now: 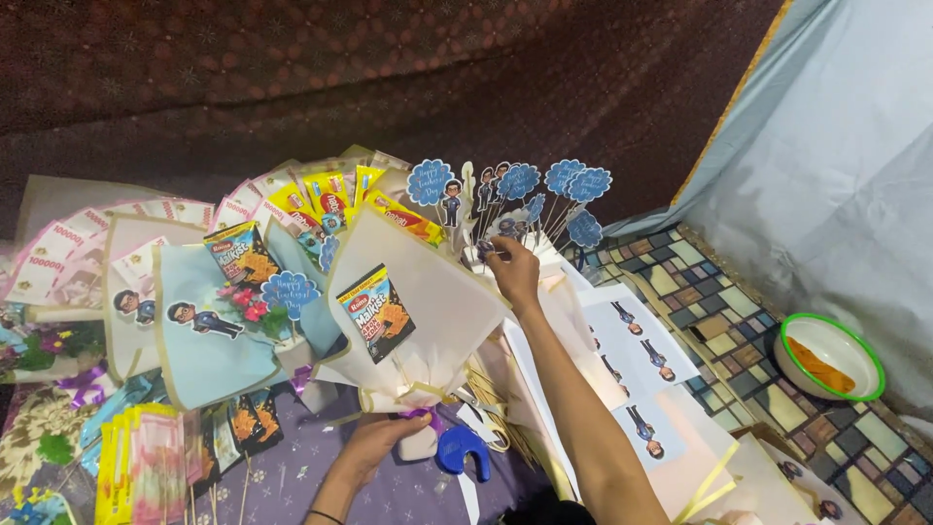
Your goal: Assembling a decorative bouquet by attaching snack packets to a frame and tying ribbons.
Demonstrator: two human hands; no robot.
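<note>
Left hand (379, 442) fingers hidden behind wrap of cream bouquet (408, 311). Right hand (513, 272) fingertips lost among paper toppers (515, 194). Banknote fan (58, 258) cut off at left edge.

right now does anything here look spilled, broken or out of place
Nothing looks spilled or broken. The left hand grips the tied stem of a cream snack bouquet, tilted but intact; the right hand reaches into the paper toppers on sticks. The bowl sits upright on the floor.
</note>
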